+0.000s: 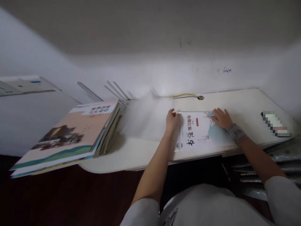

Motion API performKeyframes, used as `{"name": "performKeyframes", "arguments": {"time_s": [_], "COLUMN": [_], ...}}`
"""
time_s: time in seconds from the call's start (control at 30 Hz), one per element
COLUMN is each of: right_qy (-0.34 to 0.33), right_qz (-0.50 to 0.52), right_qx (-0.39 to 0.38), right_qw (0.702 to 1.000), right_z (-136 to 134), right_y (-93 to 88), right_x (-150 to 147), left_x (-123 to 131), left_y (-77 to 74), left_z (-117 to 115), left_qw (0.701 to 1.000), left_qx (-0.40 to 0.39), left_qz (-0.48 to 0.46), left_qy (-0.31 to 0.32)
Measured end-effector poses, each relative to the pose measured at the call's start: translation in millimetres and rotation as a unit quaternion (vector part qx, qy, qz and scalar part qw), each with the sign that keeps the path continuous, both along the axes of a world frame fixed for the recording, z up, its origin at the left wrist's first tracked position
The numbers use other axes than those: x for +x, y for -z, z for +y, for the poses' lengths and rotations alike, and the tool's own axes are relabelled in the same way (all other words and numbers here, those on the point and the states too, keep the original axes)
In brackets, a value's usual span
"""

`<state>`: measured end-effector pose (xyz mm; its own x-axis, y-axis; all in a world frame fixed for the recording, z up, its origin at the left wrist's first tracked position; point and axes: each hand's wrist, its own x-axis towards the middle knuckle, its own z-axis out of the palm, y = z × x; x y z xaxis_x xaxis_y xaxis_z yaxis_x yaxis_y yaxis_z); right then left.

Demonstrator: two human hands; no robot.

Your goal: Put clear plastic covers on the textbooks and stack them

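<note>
A thin calligraphy workbook point(199, 133) with a white and teal cover lies sideways on the white desk. My left hand point(172, 121) is at its left edge, with bent fingers closed on the edge; the exact grip is partly hidden. My right hand point(222, 118), with a grey band on the wrist, rests on the upper right corner, its fingers spread. To the left of the workbook is a pale, see-through sheet point(143, 117), smeared by motion. Clear film seems to show along the workbook's left edge.
A stack of books point(77, 128) overhangs the desk's left end. At the right end lies a phone point(276, 124), partly pixelated. A yellow cable point(185, 94) runs to a hole at the back. Plastic-wrapped items point(254, 175) are below the desk on the right.
</note>
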<state>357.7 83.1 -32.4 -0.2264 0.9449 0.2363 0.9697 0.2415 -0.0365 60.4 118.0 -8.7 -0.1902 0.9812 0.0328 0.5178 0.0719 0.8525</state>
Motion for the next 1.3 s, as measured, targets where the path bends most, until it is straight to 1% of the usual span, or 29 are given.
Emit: {"name": "performKeyframes", "arguments": {"time_s": [0.03, 0.1, 0.17, 0.23, 0.37, 0.6, 0.67, 0.73, 0.77, 0.83, 0.9, 0.93, 0.97, 1.07, 1.13, 1.23, 1.3], "right_qy": [-0.010, -0.028, -0.039, -0.048, -0.075, -0.136, -0.129, -0.102, -0.083, -0.039, -0.001, 0.016, 0.036, 0.095, 0.120, 0.149, 0.181], "right_qz": [0.008, 0.022, 0.036, 0.046, 0.069, 0.132, 0.168, 0.220, 0.249, 0.308, 0.350, 0.356, 0.344, 0.248, 0.196, 0.156, 0.130], "right_qx": [0.002, 0.001, -0.002, 0.004, 0.020, 0.000, -0.002, -0.005, -0.009, -0.029, -0.061, -0.079, -0.096, -0.135, -0.148, -0.153, -0.149], "right_qw": [1.000, 0.999, 0.999, 0.998, 0.995, 0.982, 0.977, 0.970, 0.965, 0.950, 0.935, 0.931, 0.934, 0.955, 0.962, 0.964, 0.963], "right_z": [2, 7, 10, 13, 13, 5, 4, 4, 5, 8, 11, 14, 17, 28, 35, 43, 44], "right_y": [-1.0, -3.3, -6.5, -10.8, -21.1, -36.4, -44.6, -54.6, -59.3, -65.7, -65.8, -63.4, -59.7, -45.1, -36.7, -29.1, -26.8], "right_x": [-2, -6, -8, -7, 1, 21, 31, 44, 50, 58, 61, 61, 59, 50, 46, 42, 40], "left_x": [-3, -9, -13, -17, -21, -20, -22, -23, -23, -22, -21, -20, -18, -14, -9, 0, 7], "left_y": [-2.5, -7.8, -12.6, -16.6, -23.0, -32.3, -31.4, -28.7, -26.7, -22.3, -17.4, -15.1, -12.9, -8.1, -7.1, -8.3, -9.7], "left_z": [3, 8, 12, 15, 15, -3, -5, -3, -1, 5, 12, 16, 20, 29, 31, 27, 20], "left_qw": [0.999, 0.994, 0.988, 0.985, 0.983, 0.972, 0.970, 0.970, 0.974, 0.988, 0.995, 0.995, 0.993, 0.985, 0.975, 0.960, 0.944], "left_qx": [-0.005, -0.014, -0.010, -0.006, -0.014, 0.005, 0.002, 0.000, 0.000, -0.013, -0.035, -0.047, -0.058, -0.085, -0.099, -0.109, -0.098], "left_qz": [-0.038, -0.095, -0.114, -0.107, -0.121, -0.179, -0.199, -0.203, -0.190, -0.112, -0.011, 0.030, 0.060, 0.125, 0.182, 0.248, 0.305], "left_qy": [0.010, 0.056, 0.108, 0.137, 0.139, 0.151, 0.143, 0.131, 0.125, 0.108, 0.093, 0.088, 0.085, 0.085, 0.081, 0.067, 0.074]}}
